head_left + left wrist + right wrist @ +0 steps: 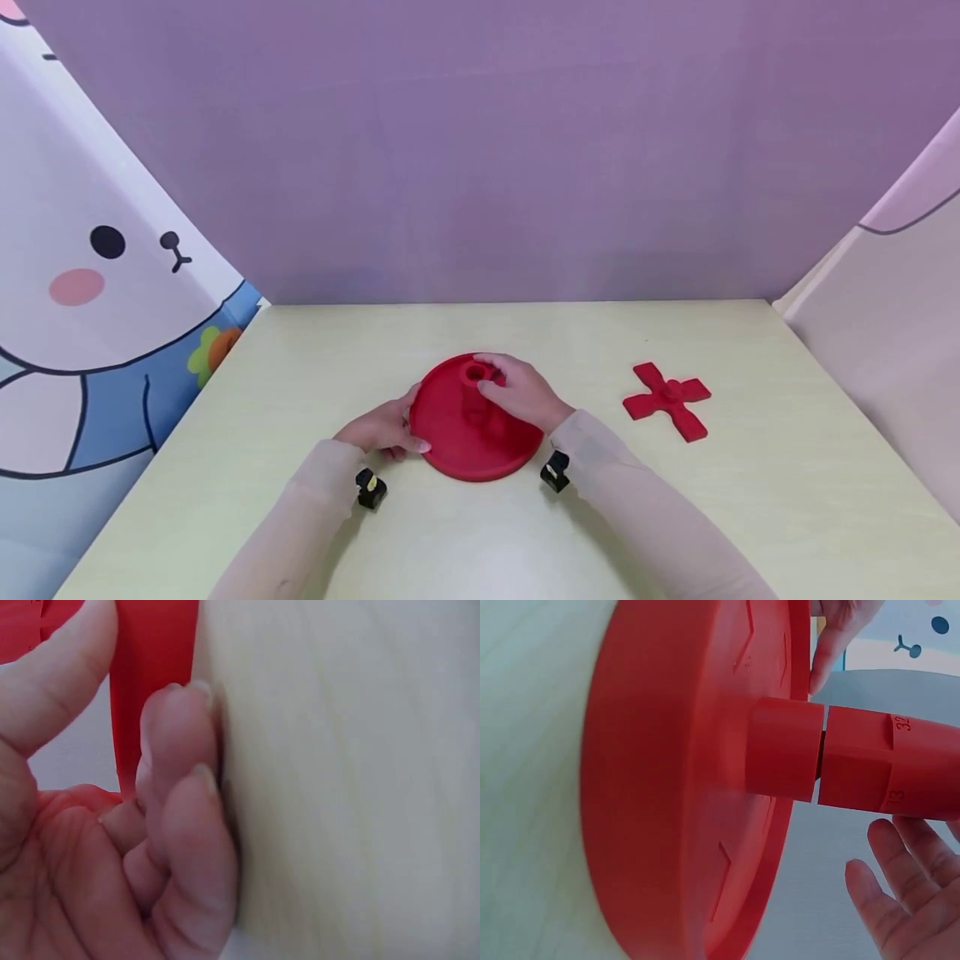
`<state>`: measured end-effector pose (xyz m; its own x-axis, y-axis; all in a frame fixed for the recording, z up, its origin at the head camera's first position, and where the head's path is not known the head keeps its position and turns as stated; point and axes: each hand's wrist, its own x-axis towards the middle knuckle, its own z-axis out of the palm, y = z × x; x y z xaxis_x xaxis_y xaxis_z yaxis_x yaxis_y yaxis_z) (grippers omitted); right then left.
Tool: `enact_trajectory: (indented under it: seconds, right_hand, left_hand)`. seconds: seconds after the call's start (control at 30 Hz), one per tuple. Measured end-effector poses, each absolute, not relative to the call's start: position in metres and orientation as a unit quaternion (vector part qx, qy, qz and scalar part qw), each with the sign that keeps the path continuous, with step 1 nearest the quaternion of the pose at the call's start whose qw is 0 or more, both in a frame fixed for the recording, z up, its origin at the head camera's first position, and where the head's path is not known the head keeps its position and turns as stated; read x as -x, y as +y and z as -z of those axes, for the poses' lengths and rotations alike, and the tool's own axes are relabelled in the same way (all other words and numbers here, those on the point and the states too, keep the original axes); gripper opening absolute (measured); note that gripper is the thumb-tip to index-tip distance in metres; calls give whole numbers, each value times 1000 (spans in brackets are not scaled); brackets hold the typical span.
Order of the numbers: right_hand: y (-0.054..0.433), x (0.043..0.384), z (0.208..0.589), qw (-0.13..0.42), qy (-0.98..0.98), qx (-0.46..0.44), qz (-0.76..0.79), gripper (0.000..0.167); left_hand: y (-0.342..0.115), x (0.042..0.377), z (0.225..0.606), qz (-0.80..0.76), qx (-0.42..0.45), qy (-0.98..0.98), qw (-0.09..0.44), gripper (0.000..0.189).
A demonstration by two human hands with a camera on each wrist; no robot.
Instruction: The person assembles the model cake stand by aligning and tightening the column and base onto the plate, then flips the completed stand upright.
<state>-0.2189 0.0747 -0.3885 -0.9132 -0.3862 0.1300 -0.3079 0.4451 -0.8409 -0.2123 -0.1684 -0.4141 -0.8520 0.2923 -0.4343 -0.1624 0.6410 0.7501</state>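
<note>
A round red base (446,429) with a raised rim lies flat on the table. From its middle rises a short red stub (784,750). In line with the stub stands a red tube (855,761) with raised numbers, a thin dark gap showing between the two. My right hand (525,392) holds the tube near its hollow top, thumb on the near side. At the base's left edge my left hand (384,425) grips the rim, thumb above and the other fingers low against the side. The left wrist view shows those curled fingers (184,817) close to the tabletop.
To the right on the pale table (300,350) lies a flat red cross-shaped piece (669,395) with a small hub. A purple backdrop (480,167) stands behind the table, and cartoon-printed cloth (82,200) hangs at the left side.
</note>
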Motion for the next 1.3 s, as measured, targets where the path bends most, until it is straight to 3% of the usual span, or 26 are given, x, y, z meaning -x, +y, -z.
enact_trajectory:
  seconds: [0.3,0.57,0.8,1.07,1.3]
  right_hand:
    - [69,215,382,15,892,164,421,43]
    - [61,210,375,37,892,169,417,60]
    - [66,210,377,29,902,178,391,48]
    - [67,215,376,39,898,129,418,54]
    - [70,218,378,71,867,175,460,55]
  left_hand:
    - [-169,212,411,-416,-38,866,276,104]
    - [-169,210,411,-407,-40,869,278,105]
    - [-164,210,410,-395,-38,874,279,105]
    - [-162,210,410,-400,-30,872,280,107]
    - [-161,210,409,-407,-29,871,274,106]
